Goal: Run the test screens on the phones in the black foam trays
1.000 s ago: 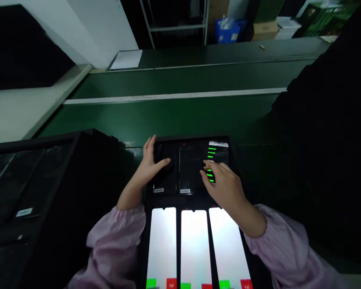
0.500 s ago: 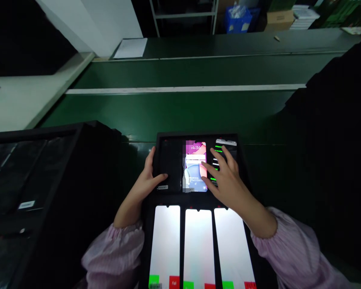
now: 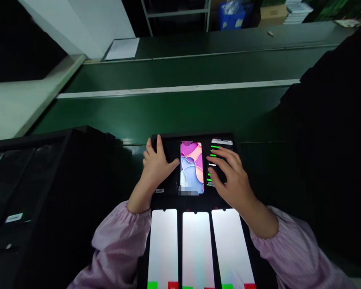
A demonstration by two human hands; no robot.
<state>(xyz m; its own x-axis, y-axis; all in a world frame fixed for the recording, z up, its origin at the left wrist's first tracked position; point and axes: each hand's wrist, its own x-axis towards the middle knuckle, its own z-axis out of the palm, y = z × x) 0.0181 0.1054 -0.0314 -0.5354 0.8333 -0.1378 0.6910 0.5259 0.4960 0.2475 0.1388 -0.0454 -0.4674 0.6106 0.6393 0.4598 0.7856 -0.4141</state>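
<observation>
A black tray [image 3: 195,202] holds several phones in two rows. In its back row, the middle phone [image 3: 191,168] shows a pink and blue wallpaper. My left hand [image 3: 156,163] is over the dark-screened phone [image 3: 168,182] at back left, fingers spread, thumb pointing at the middle phone. Over the back right phone [image 3: 212,176], which shows green text lines on black, is my right hand [image 3: 233,176] with fingers apart; whether they touch the screen I cannot tell. Three phones with white screens [image 3: 197,245] form the front row, with green and red boxes at their lower ends.
Another black tray [image 3: 48,160] with dark phones stands at the left. A green bench [image 3: 174,112] with a pale strip runs across behind. Farther back are a paper sheet [image 3: 122,49], a blue bin [image 3: 231,17] and a cardboard box [image 3: 272,15]. A dark shape [image 3: 333,140] fills the right side.
The middle back phone has gone from a lock screen with a clock to plain wallpaper. My left hand has moved right and farther over the tray; my right hand has shifted off the middle phone.
</observation>
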